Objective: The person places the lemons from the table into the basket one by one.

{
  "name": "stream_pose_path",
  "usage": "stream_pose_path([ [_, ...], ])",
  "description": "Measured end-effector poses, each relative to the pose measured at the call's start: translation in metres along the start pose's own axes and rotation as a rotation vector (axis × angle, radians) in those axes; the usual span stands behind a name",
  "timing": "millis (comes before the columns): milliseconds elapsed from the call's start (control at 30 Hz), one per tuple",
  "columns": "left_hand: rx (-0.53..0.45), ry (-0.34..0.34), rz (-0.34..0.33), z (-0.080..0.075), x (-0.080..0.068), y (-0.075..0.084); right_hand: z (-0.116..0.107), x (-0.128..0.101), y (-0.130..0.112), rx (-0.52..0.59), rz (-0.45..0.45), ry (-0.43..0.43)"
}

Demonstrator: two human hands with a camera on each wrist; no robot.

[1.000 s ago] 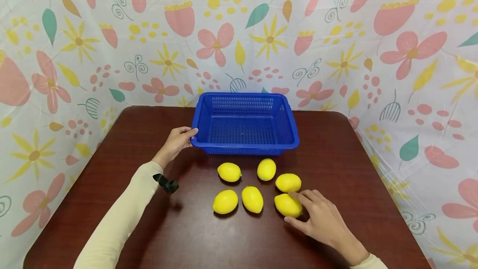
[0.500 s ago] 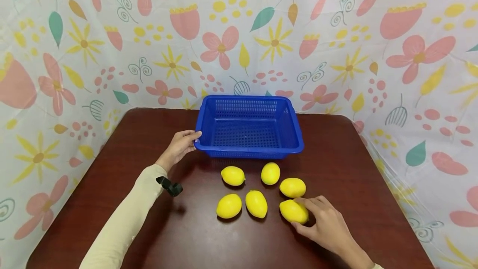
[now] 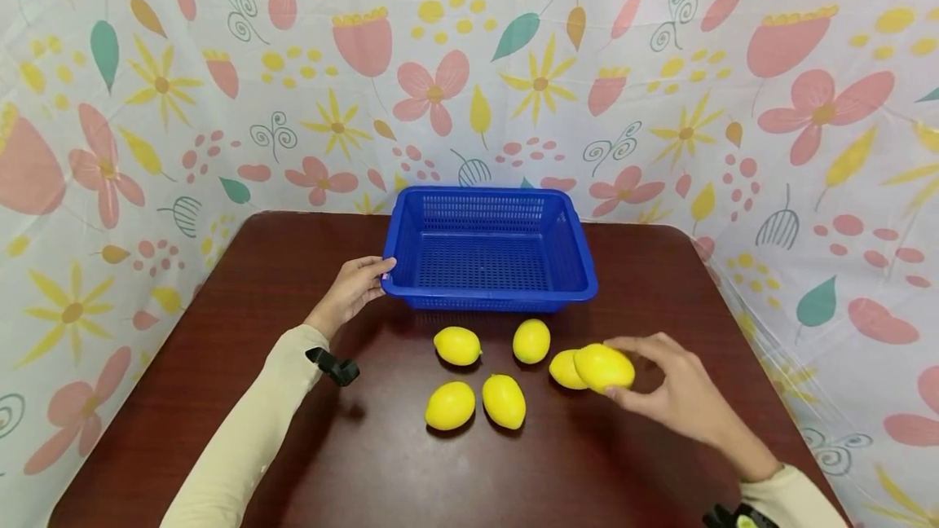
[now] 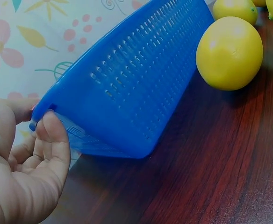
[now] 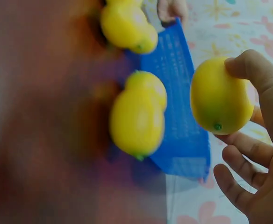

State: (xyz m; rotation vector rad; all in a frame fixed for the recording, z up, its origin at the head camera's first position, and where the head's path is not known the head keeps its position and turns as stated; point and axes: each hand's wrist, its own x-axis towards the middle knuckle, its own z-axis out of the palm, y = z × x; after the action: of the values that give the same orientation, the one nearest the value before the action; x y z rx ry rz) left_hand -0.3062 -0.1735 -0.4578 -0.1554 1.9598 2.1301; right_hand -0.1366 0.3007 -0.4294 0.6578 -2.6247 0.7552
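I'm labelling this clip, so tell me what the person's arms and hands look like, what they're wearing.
Both arms wear long cream sleeves, the left sleeve and the right sleeve. A black strap with a small mount circles the left wrist; a similar black band shows at the right wrist. The left hand and right hand are bare.

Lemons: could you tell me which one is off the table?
The lemon gripped by the right hand; the other five lie on the table.

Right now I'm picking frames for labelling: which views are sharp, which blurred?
Head view: sharp, evenly lit, soft shadows under the yellow lemons on the table. Left wrist view: crisp on the blue plastic basket. Right wrist view: dark wooden table smeared, held yellow lemon fairly clear.
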Motion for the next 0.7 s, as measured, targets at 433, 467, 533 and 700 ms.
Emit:
stream_pose_path([
  [433,0.012,-0.032,-0.020,-0.003,0.001,0.002,-0.048,0.091,0.038,-0.008,0.025,-0.114],
  [467,0.008,-0.034,-0.021,-0.003,0.001,0.001,-0.050,0.099,0.042,-0.013,0.026,-0.132],
  [533,0.003,-0.041,-0.024,-0.002,0.001,0.001,-0.053,0.116,0.050,0.000,0.025,-0.166],
  [700,-0.029,-0.022,-0.035,-0.001,0.003,-0.001,-0.053,0.158,0.063,0.074,0.010,-0.253],
])
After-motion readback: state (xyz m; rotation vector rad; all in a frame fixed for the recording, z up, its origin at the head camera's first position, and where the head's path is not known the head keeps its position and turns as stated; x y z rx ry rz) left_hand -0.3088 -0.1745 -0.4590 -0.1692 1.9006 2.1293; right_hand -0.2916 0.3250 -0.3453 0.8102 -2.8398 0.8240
